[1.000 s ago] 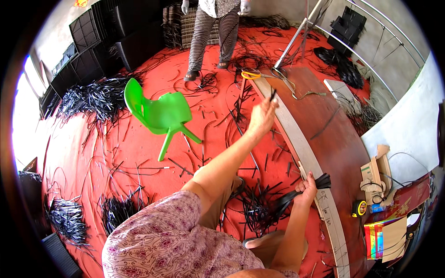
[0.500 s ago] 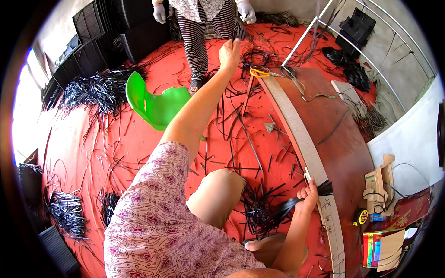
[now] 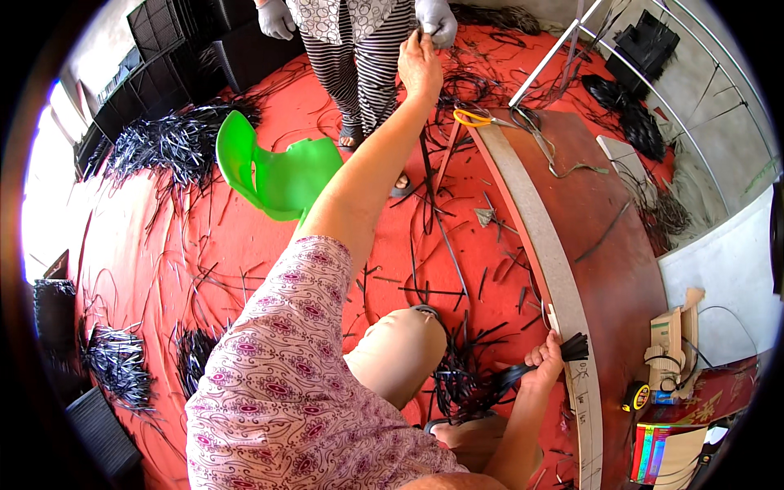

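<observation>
My right hand [image 3: 543,359] is closed round a bundle of thin black strips [image 3: 510,378]. Its cut ends [image 3: 576,347] stick out over the pale board along the table edge, while the loose lengths trail down toward the floor. Stretched far forward, my left hand [image 3: 421,67] has its fingers pinched together. Something dark shows at the fingertips, seemingly black strips, with dark lengths [image 3: 426,184] hanging below the wrist. Close beyond it is the gloved hand [image 3: 438,20] of another person, who stands in striped trousers [image 3: 359,77].
A green plastic chair [image 3: 282,175] stands left of my arm. Orange-handled scissors [image 3: 474,118] lie at the table's [image 3: 604,245] far end. A tape measure [image 3: 636,396] sits at the right. Black strips litter the red floor covering [image 3: 278,253]; dark woven panels [image 3: 155,49] are stacked far left.
My left hand has moved forward, up to the person's gloved hand. The person has come a little closer. My right hand keeps its hold, and the strip ends now fan out over the board.
</observation>
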Tool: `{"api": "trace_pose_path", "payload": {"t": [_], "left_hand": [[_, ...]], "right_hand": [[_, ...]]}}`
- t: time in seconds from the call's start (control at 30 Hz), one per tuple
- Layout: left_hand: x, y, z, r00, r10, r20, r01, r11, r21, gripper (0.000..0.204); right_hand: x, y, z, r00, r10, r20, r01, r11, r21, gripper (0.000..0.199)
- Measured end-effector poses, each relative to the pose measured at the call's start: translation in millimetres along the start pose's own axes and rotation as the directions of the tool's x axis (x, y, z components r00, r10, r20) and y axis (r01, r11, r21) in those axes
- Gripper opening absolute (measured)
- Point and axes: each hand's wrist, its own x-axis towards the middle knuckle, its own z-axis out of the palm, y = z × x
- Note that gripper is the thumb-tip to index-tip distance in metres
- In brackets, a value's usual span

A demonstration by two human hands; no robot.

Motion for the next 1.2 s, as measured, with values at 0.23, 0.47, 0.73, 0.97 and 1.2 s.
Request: {"api": "trace_pose_path", "payload": {"t": [0.23, 0.47, 0.73, 0.97, 1.2], "left_hand": [[-52, 59, -26, 0.965, 0.151, 0.216, -0.167, 0.984, 0.057, 0.03], [-86, 102, -7, 0.974, 0.053, 0.222, -0.061, 0.998, 0.029, 0.026], [-123, 131, 10, 0.951, -0.1, 0.293, 0.118, 0.992, -0.043, 0.038], [-143, 135, -7, 0.897, -0.001, 0.442, 0.116, 0.966, -0.231, 0.044], [-239, 221, -96, 0.272, 0.146, 0.951, 0.7, 0.648, -0.3, 0.043]], "right_hand": [[-7, 0, 4, 0.999, -0.01, 0.042, 0.01, 1.0, 0.007, 0.013], [-14, -6, 3, 0.999, -0.026, 0.048, 0.023, 0.998, 0.051, 0.012], [-23, -20, -2, 0.996, -0.07, 0.063, 0.064, 0.994, 0.088, 0.013], [-31, -34, -6, 0.996, -0.077, 0.045, 0.071, 0.99, 0.122, 0.012], [-43, -43, 1, 0.977, -0.097, 0.189, 0.069, 0.986, 0.152, 0.009]]}}
